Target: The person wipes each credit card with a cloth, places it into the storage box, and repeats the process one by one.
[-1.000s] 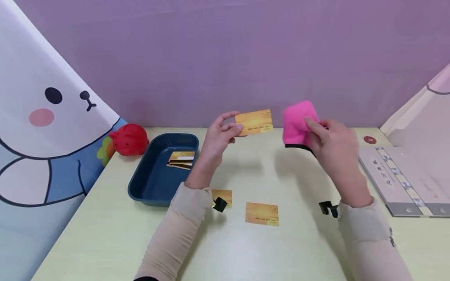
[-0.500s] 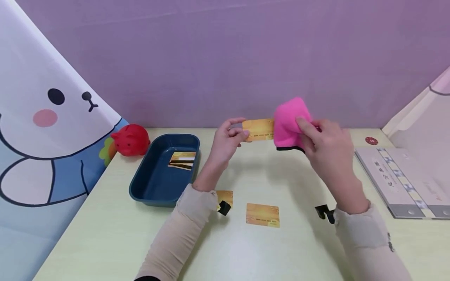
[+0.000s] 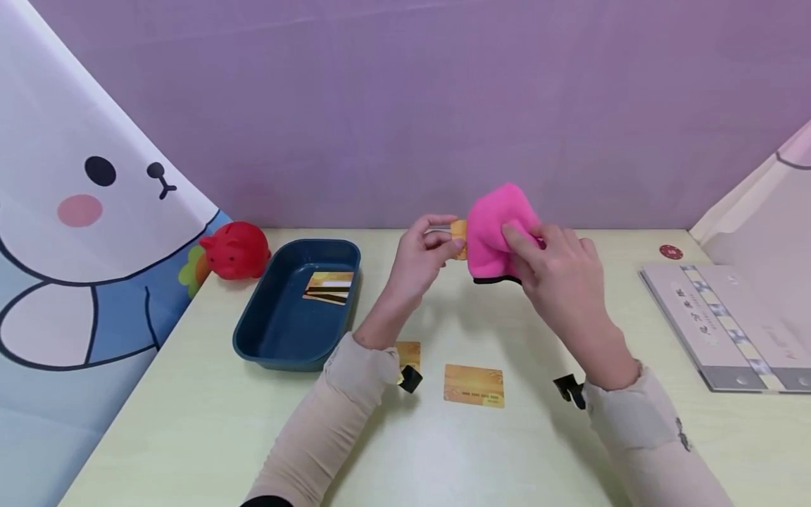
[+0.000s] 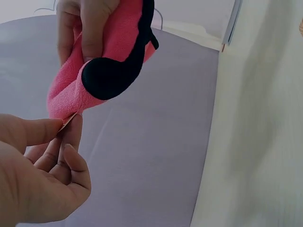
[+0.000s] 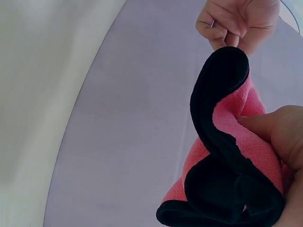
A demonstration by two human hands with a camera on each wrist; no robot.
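Above the table, my left hand (image 3: 415, 264) pinches the left end of a gold bank card (image 3: 458, 232) between thumb and fingers. In the left wrist view the card (image 4: 68, 122) shows edge-on at my fingertips, right by the cloth. My right hand (image 3: 560, 282) grips a pink fleece cloth with black edging (image 3: 497, 222), bunched and folded. That cloth hides most of the card in the head view. The right wrist view shows the cloth's black border (image 5: 203, 109) curving down from near my left fingers. Another gold card (image 3: 474, 385) lies flat on the table below.
A blue tray (image 3: 243, 338) with several cards (image 3: 326, 287) stands at left, beside a red piggy bank (image 3: 236, 251). One more card (image 3: 409, 352) is partly hidden by my left sleeve. At right are a grey-white flat box (image 3: 716, 327) and a red chip (image 3: 671, 252).
My right hand has moved left with the pink cloth, which now covers most of the held card. My left hand has shifted slightly right with the card.
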